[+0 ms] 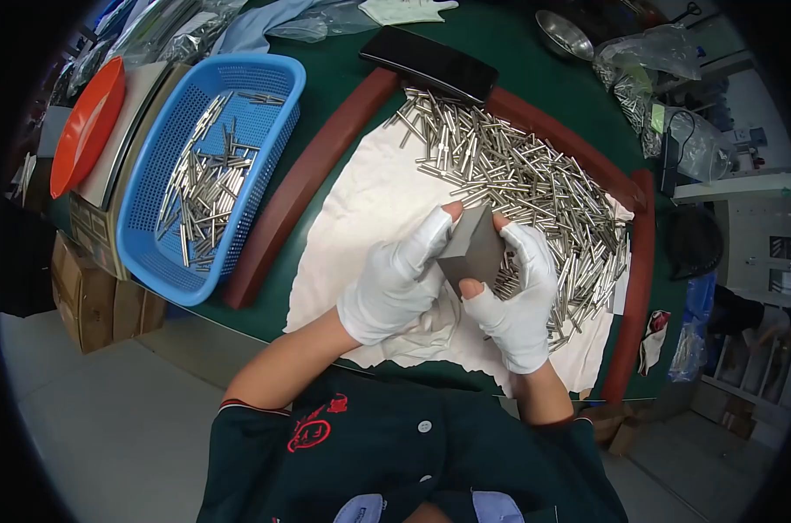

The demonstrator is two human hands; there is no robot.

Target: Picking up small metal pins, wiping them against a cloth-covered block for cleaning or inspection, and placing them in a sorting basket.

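Note:
Between my two hands is a grey block (475, 251) with flat faces and straight edges. My left hand (400, 277), in a white glove with bare fingertips, closes on its left side. On the other side my right hand (521, 295), gloved the same way, grips it with thumb and fingers. Right behind the block lies a broad heap of thin silvery metal pins (535, 183), spread over a pale cloth (343, 227). Part of the block and some of the pins are hidden by my hands.
Dark red wooden bars (304, 179) frame the cloth on the green table (321, 78). A black phone (429, 63) rests at the far bar. To the left are a blue basket (282, 96) holding more pins and a red-orange dish (90, 126). A metal bowl (565, 35) is far right.

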